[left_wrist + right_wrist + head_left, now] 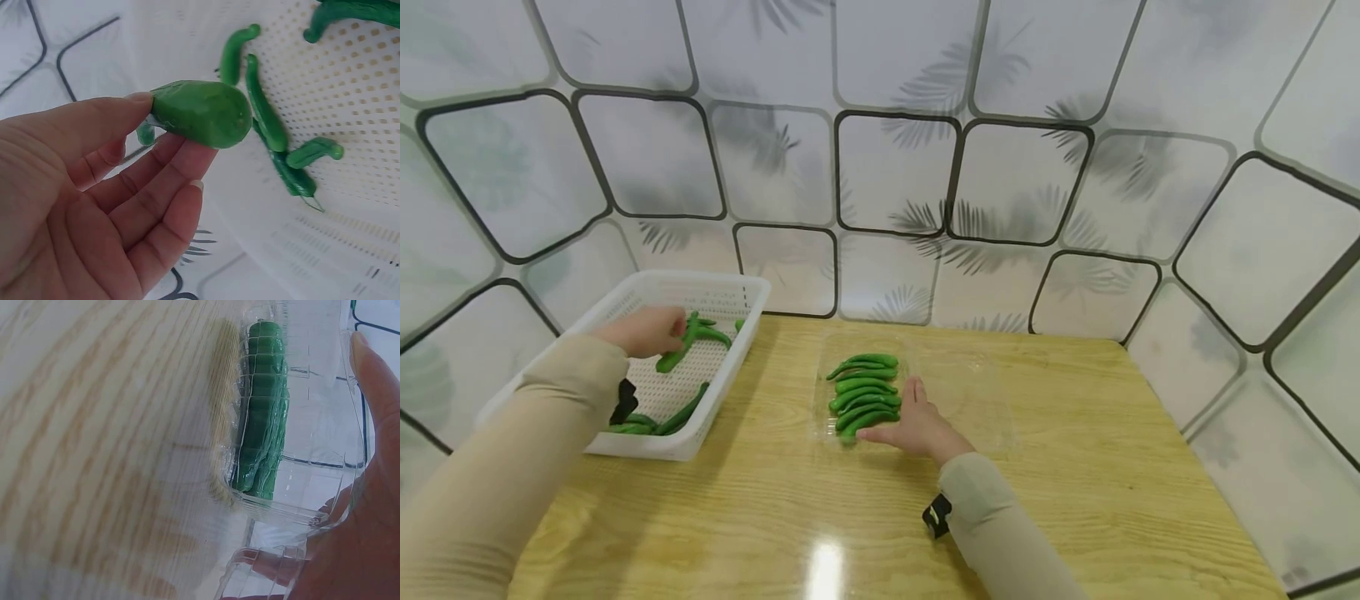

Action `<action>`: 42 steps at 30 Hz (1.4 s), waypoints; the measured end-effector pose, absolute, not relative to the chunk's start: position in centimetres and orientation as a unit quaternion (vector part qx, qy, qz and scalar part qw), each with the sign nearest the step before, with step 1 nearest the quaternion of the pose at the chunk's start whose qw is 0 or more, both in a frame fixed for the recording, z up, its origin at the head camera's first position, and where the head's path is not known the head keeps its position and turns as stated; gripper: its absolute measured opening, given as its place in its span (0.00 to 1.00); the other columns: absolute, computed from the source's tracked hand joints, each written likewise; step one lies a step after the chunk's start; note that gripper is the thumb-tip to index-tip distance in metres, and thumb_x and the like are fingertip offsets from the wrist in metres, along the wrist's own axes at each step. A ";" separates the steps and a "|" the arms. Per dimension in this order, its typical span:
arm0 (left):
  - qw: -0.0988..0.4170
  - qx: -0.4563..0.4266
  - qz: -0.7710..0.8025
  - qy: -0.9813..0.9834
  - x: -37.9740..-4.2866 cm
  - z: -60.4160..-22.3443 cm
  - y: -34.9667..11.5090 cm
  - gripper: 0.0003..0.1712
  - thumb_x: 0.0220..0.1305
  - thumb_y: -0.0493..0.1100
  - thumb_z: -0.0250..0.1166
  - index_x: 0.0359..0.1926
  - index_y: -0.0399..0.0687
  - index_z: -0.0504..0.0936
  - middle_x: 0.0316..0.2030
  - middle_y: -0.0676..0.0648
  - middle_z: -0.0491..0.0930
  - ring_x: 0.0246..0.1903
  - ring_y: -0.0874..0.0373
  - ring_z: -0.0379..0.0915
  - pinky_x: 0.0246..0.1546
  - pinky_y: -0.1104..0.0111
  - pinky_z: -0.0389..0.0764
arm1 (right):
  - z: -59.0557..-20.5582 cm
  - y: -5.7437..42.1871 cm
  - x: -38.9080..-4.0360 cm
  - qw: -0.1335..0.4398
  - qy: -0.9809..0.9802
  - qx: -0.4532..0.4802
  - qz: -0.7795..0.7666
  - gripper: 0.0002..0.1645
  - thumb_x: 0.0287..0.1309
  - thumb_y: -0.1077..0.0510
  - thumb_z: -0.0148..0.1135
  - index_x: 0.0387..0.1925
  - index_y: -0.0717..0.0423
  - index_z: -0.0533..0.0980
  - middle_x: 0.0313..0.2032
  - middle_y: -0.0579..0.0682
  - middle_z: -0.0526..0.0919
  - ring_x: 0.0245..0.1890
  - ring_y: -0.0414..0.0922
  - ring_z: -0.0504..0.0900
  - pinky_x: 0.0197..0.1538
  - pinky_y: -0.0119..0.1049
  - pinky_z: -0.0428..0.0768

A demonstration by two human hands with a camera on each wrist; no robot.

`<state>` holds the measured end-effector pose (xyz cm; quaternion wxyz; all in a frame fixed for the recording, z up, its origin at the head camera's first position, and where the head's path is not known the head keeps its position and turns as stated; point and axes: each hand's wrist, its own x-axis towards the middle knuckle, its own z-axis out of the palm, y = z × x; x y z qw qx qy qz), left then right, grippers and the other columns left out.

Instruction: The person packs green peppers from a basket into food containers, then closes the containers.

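Note:
My left hand (651, 329) is over a white perforated basket (756, 304) and pinches a green chili pepper (203, 115) between thumb and fingers, its blunt end facing the left wrist camera. Several other green peppers (265, 103) lie in the basket. On the table, a clear plastic container (822, 400) holds a row of green peppers (865, 392) lying side by side. My right hand (921, 427) rests at the container's right side, thumb stretched along the near rim and fingers pointing away. The right wrist view shows the peppers (265, 406) through the clear wall.
To the right of the container lies its open clear lid (973, 392). The wooden table (1075, 467) meets a wall (895, 167) with a patterned covering at the back. Basket and container stand apart, with table surface between them.

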<state>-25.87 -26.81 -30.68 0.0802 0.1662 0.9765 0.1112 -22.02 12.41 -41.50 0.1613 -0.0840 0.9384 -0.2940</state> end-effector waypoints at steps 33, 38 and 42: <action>0.064 0.279 0.110 0.952 -22.6 -27.3 -14.3 0.12 0.65 0.36 0.58 0.26 0.45 0.65 0.20 0.50 0.63 0.19 0.60 0.57 0.25 0.66 0.61 | -41.7 12.6 -22.1 0.161 0.935 -0.082 -0.305 0.77 0.39 0.25 0.63 0.71 0.61 0.30 0.71 0.58 0.29 0.67 0.66 0.46 0.63 0.57 0.57; 0.071 0.294 0.109 0.947 -23.1 -27.9 -13.0 0.13 0.65 0.36 0.58 0.25 0.46 0.65 0.19 0.51 0.62 0.19 0.60 0.55 0.25 0.67 0.60 | -41.8 12.6 -22.2 0.160 0.938 -0.082 -0.298 0.77 0.39 0.25 0.63 0.71 0.61 0.30 0.71 0.58 0.30 0.67 0.66 0.46 0.63 0.57 0.59; 0.086 0.300 0.110 0.944 -23.3 -28.3 -11.8 0.14 0.65 0.37 0.58 0.25 0.46 0.64 0.19 0.51 0.61 0.19 0.60 0.54 0.25 0.68 0.60 | -41.8 12.5 -22.2 0.159 0.937 -0.081 -0.299 0.77 0.39 0.25 0.63 0.71 0.61 0.30 0.71 0.58 0.30 0.67 0.65 0.46 0.63 0.56 0.58</action>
